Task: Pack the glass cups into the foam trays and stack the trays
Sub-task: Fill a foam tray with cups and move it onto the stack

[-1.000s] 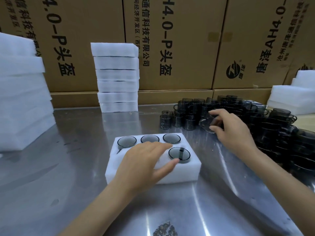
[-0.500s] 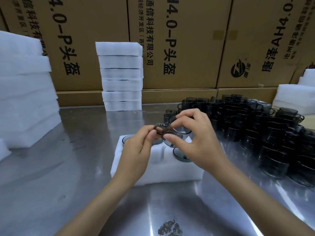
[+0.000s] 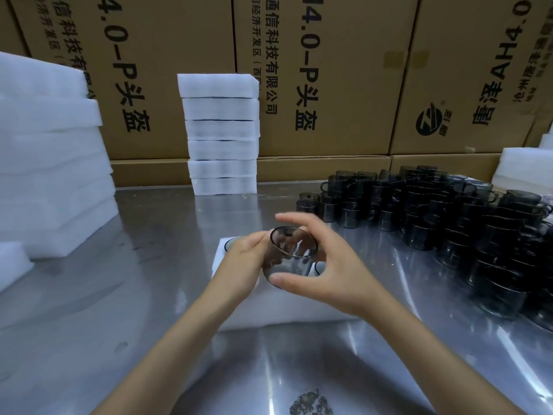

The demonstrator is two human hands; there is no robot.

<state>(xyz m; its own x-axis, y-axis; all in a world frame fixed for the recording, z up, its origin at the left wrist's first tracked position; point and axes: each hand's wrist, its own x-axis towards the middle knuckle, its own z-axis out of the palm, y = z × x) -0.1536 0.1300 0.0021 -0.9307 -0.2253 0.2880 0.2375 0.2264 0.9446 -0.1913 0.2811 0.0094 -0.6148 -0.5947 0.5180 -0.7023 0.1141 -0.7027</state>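
Head view: at frame centre, both hands hold one smoky transparent glass cup (image 3: pixel 291 254) above the white foam tray (image 3: pixel 299 307). The left hand (image 3: pixel 244 266) pinches its rim; the right hand (image 3: pixel 326 265) curls around it.

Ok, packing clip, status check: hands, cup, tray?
Left hand and right hand both grip one smoked glass cup, held above foam tray. Not yet seated. Nothing blocking.

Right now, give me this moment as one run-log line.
phase: placing cup | left hand: holds glass cup | right hand: holds same cup | cup: above foam tray | tray: on steel table
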